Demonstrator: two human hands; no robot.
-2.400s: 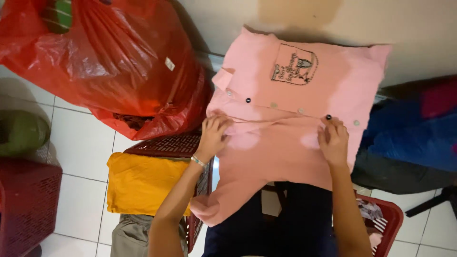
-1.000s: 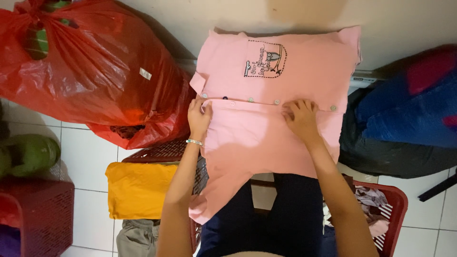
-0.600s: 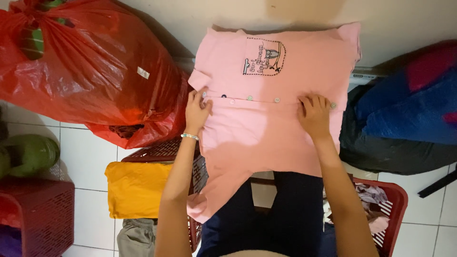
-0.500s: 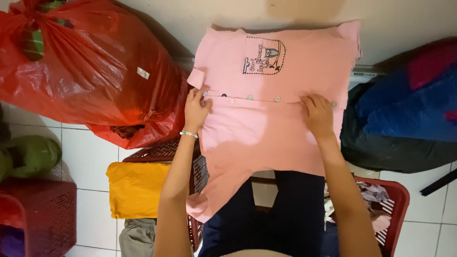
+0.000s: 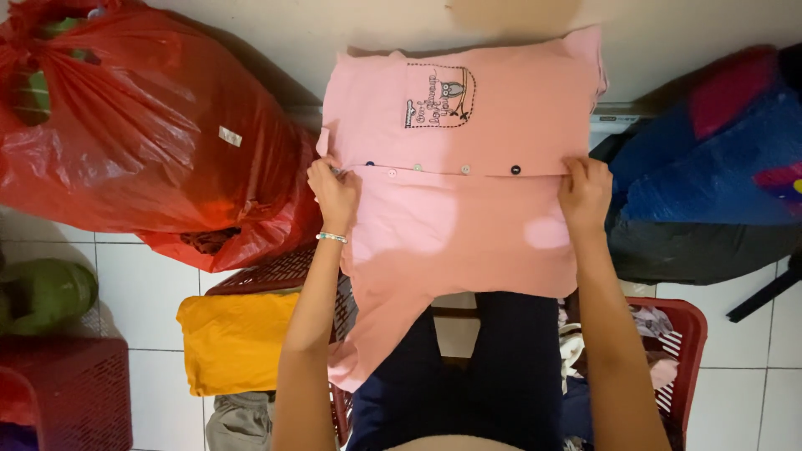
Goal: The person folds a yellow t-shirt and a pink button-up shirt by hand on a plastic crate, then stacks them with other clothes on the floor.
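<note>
A pink button-up shirt [image 5: 455, 217] with a small owl patch lies spread over my lap, its row of buttons running across the middle. My left hand [image 5: 334, 190] pinches the shirt's left edge at the button line. At the right end of the same line, my right hand [image 5: 585, 190] presses on the cloth with fingers closed on it. A thin bracelet sits on my left wrist. My dark trousers [image 5: 468, 376] show below the shirt's hem.
A big red plastic bag [image 5: 142, 142] fills the upper left. A red basket [image 5: 276, 276] holds a folded yellow cloth [image 5: 234, 338]. Another red basket [image 5: 677, 351] with clothes is at lower right. A blue and black bag [image 5: 710, 175] lies at right. White tiled floor surrounds these.
My hands have slid apart along the button line, from near the shirt's middle out to its left and right edges. The view has shifted slightly.
</note>
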